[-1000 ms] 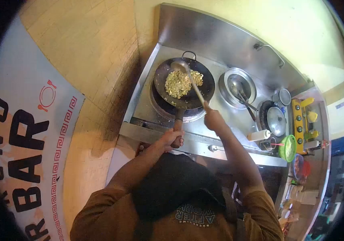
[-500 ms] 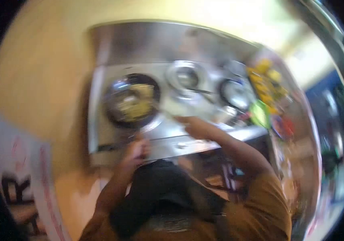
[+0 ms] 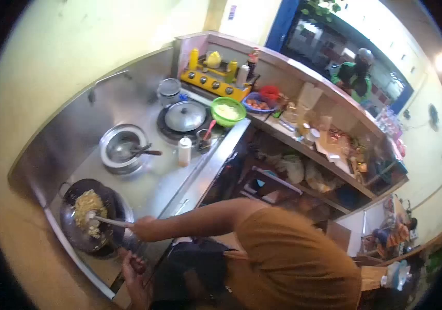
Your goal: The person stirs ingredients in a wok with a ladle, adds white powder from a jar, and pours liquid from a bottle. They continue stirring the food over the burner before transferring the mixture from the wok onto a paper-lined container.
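Observation:
My right hand (image 3: 142, 228) is closed around the handle of a metal spatula (image 3: 112, 222). The spatula's head rests in a mass of yellowish cooked food (image 3: 89, 204) inside a dark wok (image 3: 73, 232). Below the wok's right side, my left hand (image 3: 132, 268) is closed around the wok's handle, most of which it hides. The wok sits over a burner at the near left end of the steel stove (image 3: 164, 181).
Beyond the wok stand a metal pot (image 3: 108, 155) with a dark-handled utensil, a white squeeze bottle (image 3: 184, 151), and a lidded pan (image 3: 172, 124). A green basin (image 3: 214, 114) stands near a yellow bottle rack (image 3: 208, 82). A person in green (image 3: 358, 77) is outside the window.
My view has turned right and tilted, so the wok now lies at lower left and the shelves show. The yellowish food looks more broken up and gathered. Both hands remain by the wok.

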Tool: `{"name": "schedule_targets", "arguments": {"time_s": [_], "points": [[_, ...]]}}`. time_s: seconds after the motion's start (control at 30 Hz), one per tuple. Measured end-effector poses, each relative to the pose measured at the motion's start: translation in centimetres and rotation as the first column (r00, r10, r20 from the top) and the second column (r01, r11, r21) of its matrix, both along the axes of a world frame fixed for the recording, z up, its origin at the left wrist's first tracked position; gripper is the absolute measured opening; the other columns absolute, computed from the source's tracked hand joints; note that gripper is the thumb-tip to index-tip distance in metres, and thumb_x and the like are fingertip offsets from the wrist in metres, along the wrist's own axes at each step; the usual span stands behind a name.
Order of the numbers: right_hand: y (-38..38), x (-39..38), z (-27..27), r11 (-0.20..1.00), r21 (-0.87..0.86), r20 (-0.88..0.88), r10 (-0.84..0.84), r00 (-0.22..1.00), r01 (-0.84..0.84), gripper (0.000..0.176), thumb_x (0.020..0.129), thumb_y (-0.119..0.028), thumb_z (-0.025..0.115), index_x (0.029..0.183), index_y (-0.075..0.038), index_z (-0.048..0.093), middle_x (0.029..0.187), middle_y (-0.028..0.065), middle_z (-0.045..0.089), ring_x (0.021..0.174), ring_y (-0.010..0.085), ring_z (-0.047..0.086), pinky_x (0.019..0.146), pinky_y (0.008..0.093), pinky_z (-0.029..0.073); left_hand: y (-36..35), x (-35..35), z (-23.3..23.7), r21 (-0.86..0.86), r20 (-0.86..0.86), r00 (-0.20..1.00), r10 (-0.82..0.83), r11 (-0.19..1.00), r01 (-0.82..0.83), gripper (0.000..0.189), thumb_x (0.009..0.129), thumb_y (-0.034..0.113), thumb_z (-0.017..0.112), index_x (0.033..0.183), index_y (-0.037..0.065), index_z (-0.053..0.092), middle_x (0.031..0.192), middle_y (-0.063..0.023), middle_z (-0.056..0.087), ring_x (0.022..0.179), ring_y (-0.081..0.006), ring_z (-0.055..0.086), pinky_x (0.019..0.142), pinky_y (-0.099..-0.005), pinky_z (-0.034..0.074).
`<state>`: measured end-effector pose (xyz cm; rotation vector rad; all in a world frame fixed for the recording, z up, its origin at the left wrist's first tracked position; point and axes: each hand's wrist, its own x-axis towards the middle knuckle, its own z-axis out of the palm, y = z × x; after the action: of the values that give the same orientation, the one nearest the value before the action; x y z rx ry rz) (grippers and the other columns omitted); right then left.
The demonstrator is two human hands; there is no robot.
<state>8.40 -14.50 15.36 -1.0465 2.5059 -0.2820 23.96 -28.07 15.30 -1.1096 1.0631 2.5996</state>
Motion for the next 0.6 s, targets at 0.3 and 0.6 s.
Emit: {"name": "schedule_targets", "arguments": {"time_s": [0.3,0.6], "points": [[6.1,-0.2,14.2,0.956,0.281,-0.074,0.106,0.992,-0.082,0.076,0.084,-0.011,0.057,0.150,-0.020,0.021,0.102,0.0268,0.062,0.092,0.0416,0.064,0.080,0.0501,0.051,2.4,0.6,3.7,0.094,-0.154,0.988,0.010,0.996,0.005,0.014,0.088,0.013,0.059,0.078,0.003,0.056,0.062,-0.0072,0.055,0.053,-0.0176,0.055,0.045,-0.0310,0.041],[-0.4,-0.4,7.0,0.945,0.179,-0.002,0.278,0.961,-0.273,0.073,0.084,-0.005,0.046,0.151,-0.015,0.017,0.093,0.0312,0.062,0.080,0.0439,0.065,0.074,0.0511,0.052,-0.5,0.0,-2.8,0.048,-0.108,0.994,0.029,0.999,-0.024,0.012,0.084,0.011,0.063,0.086,0.002,0.055,0.066,-0.0086,0.057,0.056,-0.0202,0.059,0.048,-0.0349,0.049]]}}
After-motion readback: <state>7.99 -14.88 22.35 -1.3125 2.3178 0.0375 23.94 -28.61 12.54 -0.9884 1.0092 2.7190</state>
